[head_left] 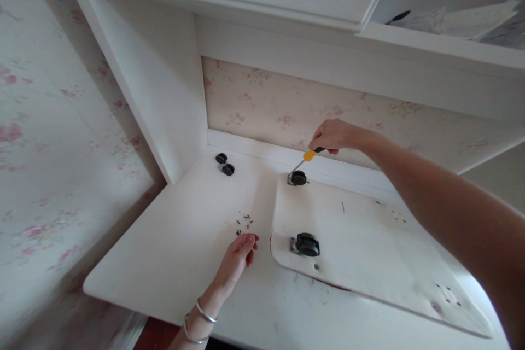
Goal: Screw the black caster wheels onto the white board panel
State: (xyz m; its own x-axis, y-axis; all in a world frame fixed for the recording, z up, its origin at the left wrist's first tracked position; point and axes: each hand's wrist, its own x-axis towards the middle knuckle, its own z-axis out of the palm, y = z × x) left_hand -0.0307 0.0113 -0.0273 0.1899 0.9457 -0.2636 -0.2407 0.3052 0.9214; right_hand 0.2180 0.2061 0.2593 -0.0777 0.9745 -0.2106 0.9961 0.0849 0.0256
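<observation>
White desk [164, 246], floral wallpaper [283, 104] behind; right hand [335, 134] wrapped round a screwdriver [309, 155], left hand [241, 254] half curled, can't tell if it's holding anything.

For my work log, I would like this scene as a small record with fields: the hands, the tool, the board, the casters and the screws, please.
Right hand: holds screwdriver
Screwdriver tip: at the metal plate of the far caster
Left hand: beside the screws; whether it holds anything is unclear
Board: lying on the desk
Casters on board: two, far caster and near caster
Loose casters: two, left of board
Screws: small, dark, scattered on desk
</observation>
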